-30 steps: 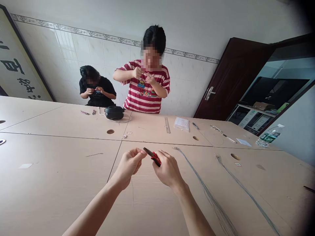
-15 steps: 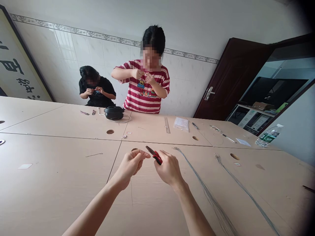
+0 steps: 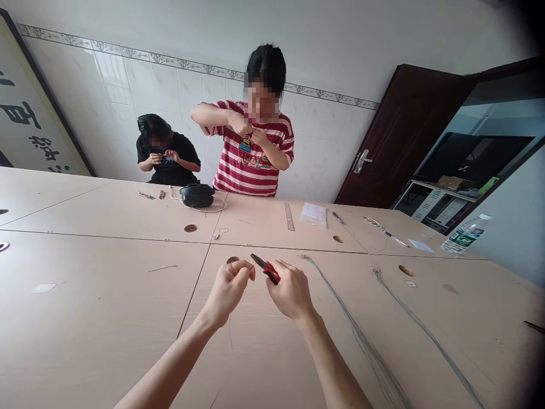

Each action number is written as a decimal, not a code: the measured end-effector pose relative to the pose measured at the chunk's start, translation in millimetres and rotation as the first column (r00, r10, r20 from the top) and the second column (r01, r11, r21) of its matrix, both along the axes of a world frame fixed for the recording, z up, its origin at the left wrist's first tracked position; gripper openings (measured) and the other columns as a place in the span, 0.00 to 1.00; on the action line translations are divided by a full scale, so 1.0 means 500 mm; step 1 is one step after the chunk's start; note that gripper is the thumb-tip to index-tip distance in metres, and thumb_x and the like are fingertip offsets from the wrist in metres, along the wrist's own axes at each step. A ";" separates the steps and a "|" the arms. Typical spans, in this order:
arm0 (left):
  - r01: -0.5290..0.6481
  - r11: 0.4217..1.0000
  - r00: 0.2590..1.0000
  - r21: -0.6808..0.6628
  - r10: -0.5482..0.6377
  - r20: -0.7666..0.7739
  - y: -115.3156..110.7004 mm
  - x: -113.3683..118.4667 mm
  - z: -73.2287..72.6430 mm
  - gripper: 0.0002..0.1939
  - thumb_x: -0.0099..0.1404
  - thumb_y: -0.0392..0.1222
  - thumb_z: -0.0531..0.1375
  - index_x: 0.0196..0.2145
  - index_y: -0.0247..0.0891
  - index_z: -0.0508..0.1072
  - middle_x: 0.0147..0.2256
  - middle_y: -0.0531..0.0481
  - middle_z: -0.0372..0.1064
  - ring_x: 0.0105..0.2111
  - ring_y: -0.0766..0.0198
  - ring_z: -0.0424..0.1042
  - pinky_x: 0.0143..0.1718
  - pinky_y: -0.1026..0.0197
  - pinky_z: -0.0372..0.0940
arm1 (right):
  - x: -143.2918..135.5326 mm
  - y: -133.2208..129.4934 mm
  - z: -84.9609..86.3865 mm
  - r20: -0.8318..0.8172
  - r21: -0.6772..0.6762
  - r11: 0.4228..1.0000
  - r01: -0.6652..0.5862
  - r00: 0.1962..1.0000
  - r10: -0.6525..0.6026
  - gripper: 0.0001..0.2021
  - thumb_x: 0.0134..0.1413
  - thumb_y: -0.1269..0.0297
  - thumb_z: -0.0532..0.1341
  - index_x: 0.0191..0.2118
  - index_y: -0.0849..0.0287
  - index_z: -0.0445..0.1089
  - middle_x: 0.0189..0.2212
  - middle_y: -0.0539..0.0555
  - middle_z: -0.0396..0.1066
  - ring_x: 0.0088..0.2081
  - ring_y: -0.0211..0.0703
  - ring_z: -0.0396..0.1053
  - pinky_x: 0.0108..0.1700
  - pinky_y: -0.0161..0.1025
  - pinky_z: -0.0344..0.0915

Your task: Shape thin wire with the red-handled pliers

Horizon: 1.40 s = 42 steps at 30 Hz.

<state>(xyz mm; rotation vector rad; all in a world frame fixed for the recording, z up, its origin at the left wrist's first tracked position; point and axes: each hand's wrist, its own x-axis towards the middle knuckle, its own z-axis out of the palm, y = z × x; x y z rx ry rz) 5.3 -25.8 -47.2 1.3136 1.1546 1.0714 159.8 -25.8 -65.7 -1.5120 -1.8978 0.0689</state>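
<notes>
1. Two cord bundles point(image 3: 331, 289) edge my 3 o'clock side; table seam point(image 3: 276, 248) at 12; tabletop point(image 3: 106, 329) runs wide toward 9.
2. My right hand point(image 3: 289, 288): clamped on pliers point(image 3: 271, 273), red grips, dark nose toward 11.
3. My left hand point(image 3: 229, 288): fingers together on thin strand point(image 3: 230, 331), tail at 6.

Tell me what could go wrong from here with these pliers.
The pliers in the right hand are close to the left hand and might nip it. The thin strand hanging below the left hand could slip free. The nearer bundle of strands, beside the right forearm, may get snagged.
</notes>
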 end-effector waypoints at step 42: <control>0.056 0.994 0.995 0.089 -0.048 -0.091 0.004 -0.001 -0.004 0.06 0.50 0.40 0.49 0.18 0.40 0.61 0.15 0.61 0.38 0.18 0.71 0.37 0.19 0.65 0.38 | 0.014 0.012 -0.007 -0.003 0.013 1.000 -0.024 1.000 0.024 0.06 0.48 0.74 0.54 0.26 0.56 0.63 0.23 0.47 0.66 0.24 0.37 0.59 0.26 0.34 0.48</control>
